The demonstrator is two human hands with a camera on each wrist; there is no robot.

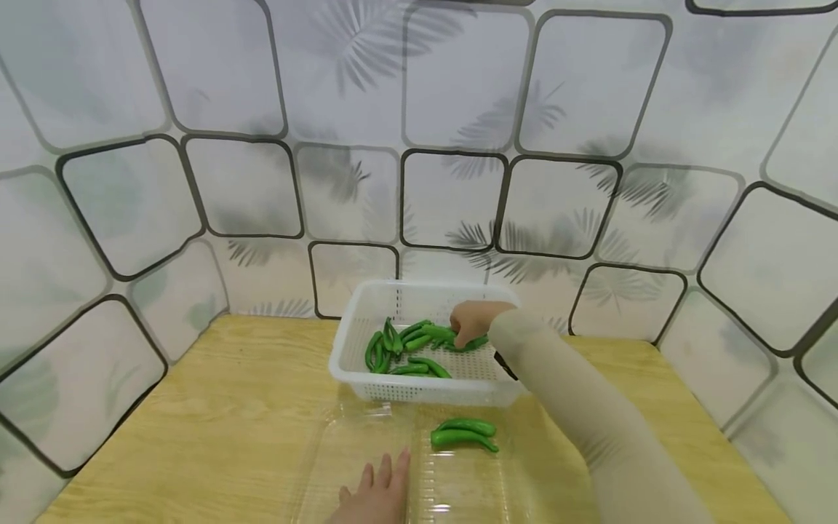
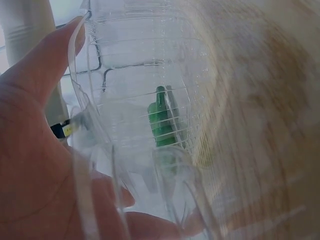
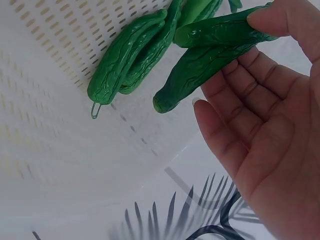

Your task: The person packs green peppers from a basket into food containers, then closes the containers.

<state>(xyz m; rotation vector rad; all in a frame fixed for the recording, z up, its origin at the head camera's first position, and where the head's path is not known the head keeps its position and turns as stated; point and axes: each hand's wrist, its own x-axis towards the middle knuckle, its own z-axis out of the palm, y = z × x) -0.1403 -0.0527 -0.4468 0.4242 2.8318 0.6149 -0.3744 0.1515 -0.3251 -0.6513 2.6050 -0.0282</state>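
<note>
In the right wrist view my right hand [image 3: 270, 105] pinches two green chili peppers [image 3: 210, 60] between thumb and fingers, over the white perforated basket [image 1: 419, 380]. More green chili peppers [image 1: 380, 353] lie in that basket, mostly toward its left side. On the table in front stands an open clear plastic box [image 1: 468, 484], and two green peppers [image 1: 463, 437] lie in its right half. My left hand [image 1: 374, 498] rests on the left half near the middle fold, fingers stretched out. Through the clear plastic [image 2: 130, 75], the left wrist view shows a green pepper [image 2: 162, 122].
A wooden table [image 1: 216, 415] carries the basket at its back and the box at its front. Patterned wall covering [image 1: 452, 196] rises close behind the basket and along both sides. My right sleeve [image 1: 589, 407] crosses the table's right part.
</note>
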